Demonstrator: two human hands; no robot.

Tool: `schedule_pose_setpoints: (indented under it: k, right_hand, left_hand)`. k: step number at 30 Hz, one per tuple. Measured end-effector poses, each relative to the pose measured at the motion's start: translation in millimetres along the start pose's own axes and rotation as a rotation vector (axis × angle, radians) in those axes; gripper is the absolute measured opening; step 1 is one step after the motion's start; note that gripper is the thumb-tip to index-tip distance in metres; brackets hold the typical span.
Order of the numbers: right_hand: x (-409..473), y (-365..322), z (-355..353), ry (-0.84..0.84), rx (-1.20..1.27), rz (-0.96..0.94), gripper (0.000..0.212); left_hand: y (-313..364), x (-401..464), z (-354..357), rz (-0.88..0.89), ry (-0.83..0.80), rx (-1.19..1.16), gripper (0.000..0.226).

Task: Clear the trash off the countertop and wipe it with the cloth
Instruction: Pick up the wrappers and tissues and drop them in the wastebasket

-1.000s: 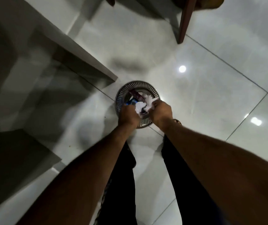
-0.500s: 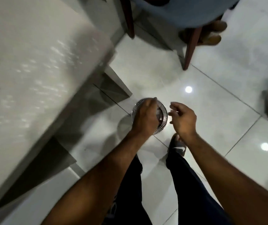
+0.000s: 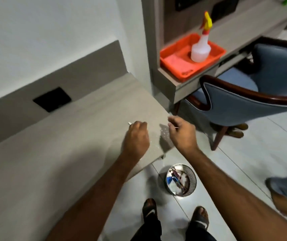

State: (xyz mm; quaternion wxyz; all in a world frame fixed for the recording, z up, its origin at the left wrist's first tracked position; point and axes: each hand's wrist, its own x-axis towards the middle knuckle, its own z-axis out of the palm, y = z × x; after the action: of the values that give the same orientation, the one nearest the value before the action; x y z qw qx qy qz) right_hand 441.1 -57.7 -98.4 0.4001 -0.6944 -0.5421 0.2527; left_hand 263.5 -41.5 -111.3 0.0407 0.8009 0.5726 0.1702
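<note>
Two bare hands, left hand (image 3: 135, 138) and right hand (image 3: 182, 134), over the counter (image 3: 69, 136) near its right edge. One metal bin (image 3: 181, 180) on the floor. One orange tray (image 3: 191, 56) holding one spray bottle (image 3: 201, 49) and one cloth (image 3: 177, 62). One blue chair (image 3: 252, 100).

No legible text, label, brand name, number or sign appears anywhere in the view. The spray bottle (image 3: 201, 49) in the orange tray (image 3: 215, 56), at 1 o'clock, carries no readable label, and the wrappers in the metal bin (image 3: 181, 180) at 5 o'clock are too small and blurred to read. The left sandal (image 3: 149, 208) at 6 o'clock bears a white curved mark, without letters.
</note>
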Motion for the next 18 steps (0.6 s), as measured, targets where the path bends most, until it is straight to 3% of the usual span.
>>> schedule_pose_setpoints:
  k: [6,9,15,18]
  right_hand:
    - [35,-69,70,-0.357,-0.279,-0.07,0.031]
    - [41,-80,97,-0.481,-0.431,-0.092,0.024]
    - [44,-79,133,-0.534,-0.695,-0.222,0.022]
    - [44,-73,136,-0.492,-0.674,-0.218,0.022]
  left_hand:
    - [-80,-12,-12,0.106,-0.189,0.132,0.032]
    - [-92,-14,-7,0.134,-0.201,0.15,0.028]
    - [-106,-17,9,0.079,-0.169,0.105,0.01]
    - [-106,-18,12,0.106,-0.171,0.135,0.01]
